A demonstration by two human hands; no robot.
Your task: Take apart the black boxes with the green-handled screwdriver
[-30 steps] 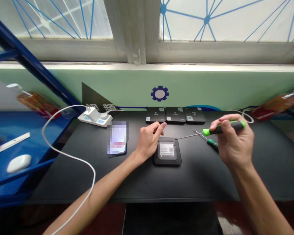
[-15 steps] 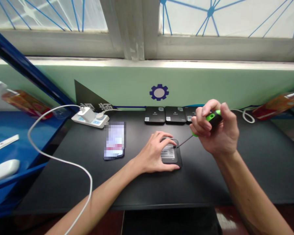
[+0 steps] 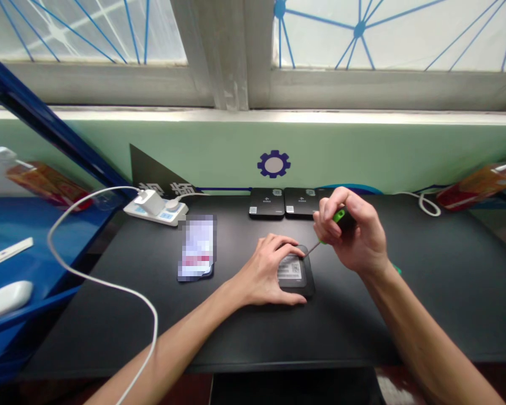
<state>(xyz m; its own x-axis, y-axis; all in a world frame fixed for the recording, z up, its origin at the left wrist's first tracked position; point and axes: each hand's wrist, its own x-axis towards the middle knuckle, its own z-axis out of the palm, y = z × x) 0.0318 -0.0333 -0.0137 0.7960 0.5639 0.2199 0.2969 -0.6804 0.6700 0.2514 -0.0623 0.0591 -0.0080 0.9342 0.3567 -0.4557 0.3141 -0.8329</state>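
Observation:
A flat black device (image 3: 308, 284), square with a white printed label on its upper face, lies on the dark tabletop. My left hand (image 3: 270, 270) grips it, fingers over the far part and thumb along the near side. In my right hand (image 3: 356, 233) is a screwdriver (image 3: 340, 216) with a green and black handle, held tilted. Its thin shaft slants down to the left, and the tip reaches the device's far right corner beside my left fingertips. My fingers hide part of the handle and of the label.
Similar black devices (image 3: 267, 203) stand along the wall. On the left are a phone (image 3: 197, 247) with a blurred screen and a white power strip (image 3: 168, 214). A white cable (image 3: 143, 290) hangs across my left forearm. A blue shelf (image 3: 67, 219) borders the table.
My right hand has moved left and lower in view, with the screwdriver held closer over the device. My left hand keeps its hold. The whole view has shifted slightly.

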